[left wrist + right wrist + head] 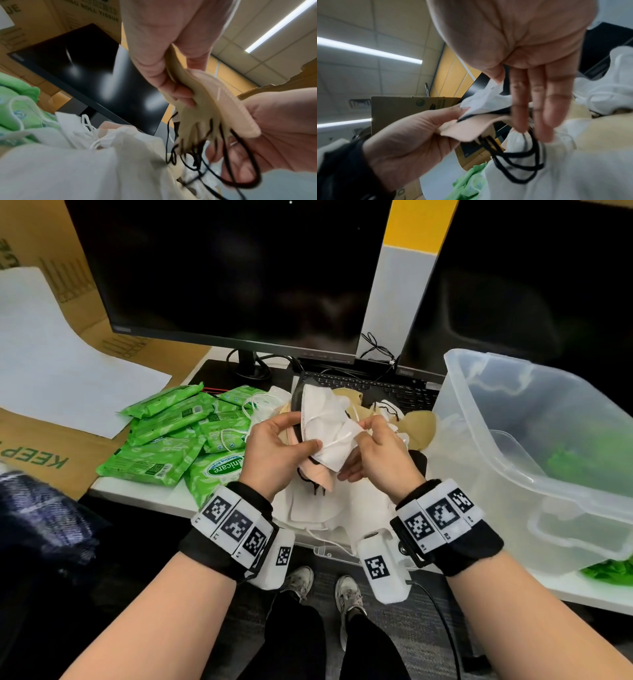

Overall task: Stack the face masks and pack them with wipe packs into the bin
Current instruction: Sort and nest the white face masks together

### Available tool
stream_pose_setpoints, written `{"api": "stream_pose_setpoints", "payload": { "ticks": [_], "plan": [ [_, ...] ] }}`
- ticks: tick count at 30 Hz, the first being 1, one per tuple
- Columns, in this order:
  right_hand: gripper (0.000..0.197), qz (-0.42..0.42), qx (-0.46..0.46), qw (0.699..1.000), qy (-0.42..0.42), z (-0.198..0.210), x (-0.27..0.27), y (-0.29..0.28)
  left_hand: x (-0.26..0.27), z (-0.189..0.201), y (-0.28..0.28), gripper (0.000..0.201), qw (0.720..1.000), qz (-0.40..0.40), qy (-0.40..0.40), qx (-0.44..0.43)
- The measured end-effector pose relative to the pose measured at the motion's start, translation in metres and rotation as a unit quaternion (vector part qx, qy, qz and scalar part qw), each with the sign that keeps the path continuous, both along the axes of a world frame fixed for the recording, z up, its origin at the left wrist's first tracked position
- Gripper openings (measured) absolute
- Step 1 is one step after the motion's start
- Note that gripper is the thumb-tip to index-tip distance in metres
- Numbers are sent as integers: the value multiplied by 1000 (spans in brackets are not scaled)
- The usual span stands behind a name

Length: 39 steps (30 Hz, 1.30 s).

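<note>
My left hand (pixel 305 433) grips a small stack of face masks held above the table edge: a white mask (pixel 325 422) on top, a pink mask (pixel 317 474) beneath, and black ear loops (pixel 240 162) dangling. My right hand (pixel 363 431) pinches the white mask's right edge between thumb and forefinger, with its other fingers (pixel 539 101) straight under the stack. Loose white masks (pixel 342 508) and beige masks (pixel 418 422) lie below and behind. Green wipe packs (pixel 178 440) are piled to the left. The clear bin (pixel 486 405) stands on the right and holds green packs (pixel 582 463).
Two dark monitors (pixel 239 268) stand behind the pile, with a keyboard (pixel 376 388) partly under the masks. Cardboard (pixel 34 457) and white paper (pixel 51 354) lie on the left. The table edge runs just in front of the masks.
</note>
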State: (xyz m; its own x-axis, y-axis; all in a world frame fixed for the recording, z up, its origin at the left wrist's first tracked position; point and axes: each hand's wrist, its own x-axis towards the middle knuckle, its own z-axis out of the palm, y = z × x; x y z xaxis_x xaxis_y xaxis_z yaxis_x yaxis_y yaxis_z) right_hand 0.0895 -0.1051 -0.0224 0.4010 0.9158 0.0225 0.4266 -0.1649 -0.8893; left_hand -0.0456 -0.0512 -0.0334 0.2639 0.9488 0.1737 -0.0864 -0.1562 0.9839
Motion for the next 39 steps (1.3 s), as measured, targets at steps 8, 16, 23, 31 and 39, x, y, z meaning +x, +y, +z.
{"api": "stream_pose_setpoints", "payload": {
  "ticks": [8, 16, 23, 31, 39],
  "plan": [
    [53, 12, -11, 990, -141, 13, 4, -12, -8, -3, 1, 84, 995, -64, 7, 76],
    [24, 68, 20, 982, -173, 26, -5, -5, -11, 1, 0, 40, 985, -127, 87, 73],
    [16, -16, -51, 976, -211, 12, 16, -9, -19, 3, 4, 31, 993, -79, 64, 51],
    [47, 50, 46, 978, -198, 25, -4, -6, -16, 3, 0, 54, 985, -141, 29, 98],
    [37, -4, 92, 977, -194, 21, -4, -9, -18, 2, 0, 31, 988, -145, 49, 33]
  ]
}}
